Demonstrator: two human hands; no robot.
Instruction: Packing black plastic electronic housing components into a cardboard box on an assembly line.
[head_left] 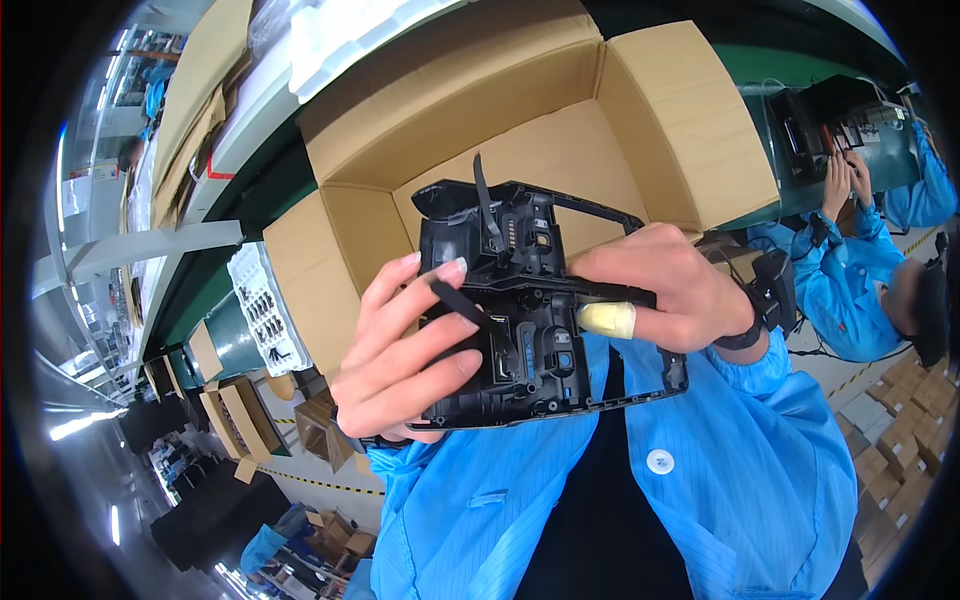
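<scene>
A black plastic housing [540,330], a flat moulded frame with ribs and small openings, is held up close in front of me. My left hand [400,345] grips its left side, and the fingertips pinch a thin black strip [460,300] lying across the part. My right hand [665,290] holds the right edge; one finger wears a yellowish finger cot [608,319], and a black band sits on that wrist. Another thin black strip [487,205] sticks up from the top of the housing. Both forearms wear blue sleeves.
An open brown cardboard box [660,110] stands behind the housing on a green bench. A white tray with small black parts [262,310] lies to the left. A person in a blue coat [850,270] works at the right. More cartons [900,420] sit on the floor.
</scene>
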